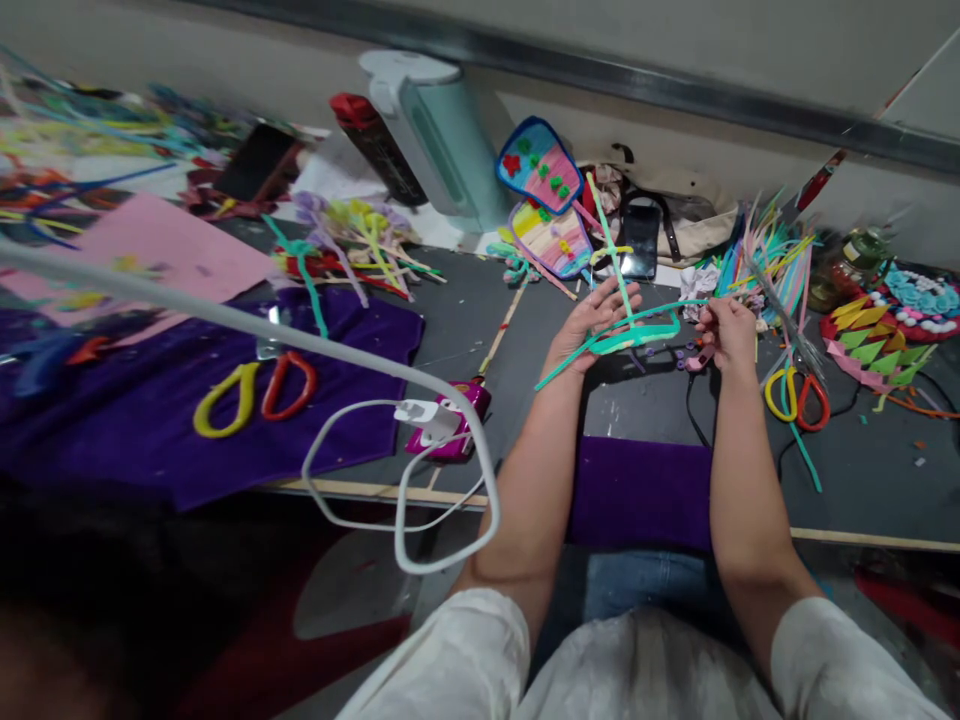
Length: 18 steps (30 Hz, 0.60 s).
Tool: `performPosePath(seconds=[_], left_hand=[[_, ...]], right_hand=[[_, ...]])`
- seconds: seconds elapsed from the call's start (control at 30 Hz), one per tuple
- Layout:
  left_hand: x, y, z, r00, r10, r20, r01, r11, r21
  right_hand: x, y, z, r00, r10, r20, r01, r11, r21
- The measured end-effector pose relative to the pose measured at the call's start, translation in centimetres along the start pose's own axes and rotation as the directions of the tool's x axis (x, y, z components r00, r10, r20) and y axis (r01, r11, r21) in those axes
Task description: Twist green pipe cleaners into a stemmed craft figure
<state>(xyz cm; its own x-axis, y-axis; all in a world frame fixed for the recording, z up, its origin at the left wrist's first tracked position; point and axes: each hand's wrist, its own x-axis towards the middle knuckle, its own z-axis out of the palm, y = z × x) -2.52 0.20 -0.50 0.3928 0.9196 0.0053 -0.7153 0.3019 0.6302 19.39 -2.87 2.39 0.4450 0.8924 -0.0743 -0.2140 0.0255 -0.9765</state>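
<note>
My left hand (596, 325), palm up with its fingers partly curled, holds a shape of bent teal and pale green pipe cleaners (641, 337). A light green stem with a yellow piece twisted across it (613, 250) rises from this shape. My right hand (731, 335) pinches the far end of a teal pipe cleaner strand that runs across from the left hand. Below the hands, small purple rings (680, 355) and a pink object (700, 360) with a black cord lie on the dark table.
Scissors with yellow and red handles lie left (255, 395) and right (799, 400). A white cable (442, 385) loops in front, near a magenta power socket block (472, 405). A pale blue jug (442, 140), decorated craft pieces (544, 190) and pipe cleaner bundles (772, 270) stand behind.
</note>
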Motion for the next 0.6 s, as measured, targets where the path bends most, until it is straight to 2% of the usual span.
performPosePath(seconds=[0.1,0.2,0.37,0.6], left_hand=[[-0.1,0.0,0.5,1.000,-0.018,-0.009,0.018,1.000,0.006],[-0.1,0.1,0.6,1.000,-0.021,-0.012,0.022,1.000,0.017],[0.0,-0.2,0.2,0.999,0.009,0.043,-0.011,0.998,0.060],[-0.1,-0.5,0.4,0.996,-0.026,0.081,0.015,0.992,0.129]], right_hand=[[0.2,0.2,0.0,0.999,-0.008,-0.048,0.009,0.999,0.037],[0.3,0.3,0.2,0.999,0.006,-0.041,-0.003,0.998,0.068],[-0.2,0.0,0.8,0.991,0.054,0.124,-0.066,0.993,0.094],[-1.7,-0.4,2.0,0.965,-0.077,0.251,0.081,0.997,-0.003]])
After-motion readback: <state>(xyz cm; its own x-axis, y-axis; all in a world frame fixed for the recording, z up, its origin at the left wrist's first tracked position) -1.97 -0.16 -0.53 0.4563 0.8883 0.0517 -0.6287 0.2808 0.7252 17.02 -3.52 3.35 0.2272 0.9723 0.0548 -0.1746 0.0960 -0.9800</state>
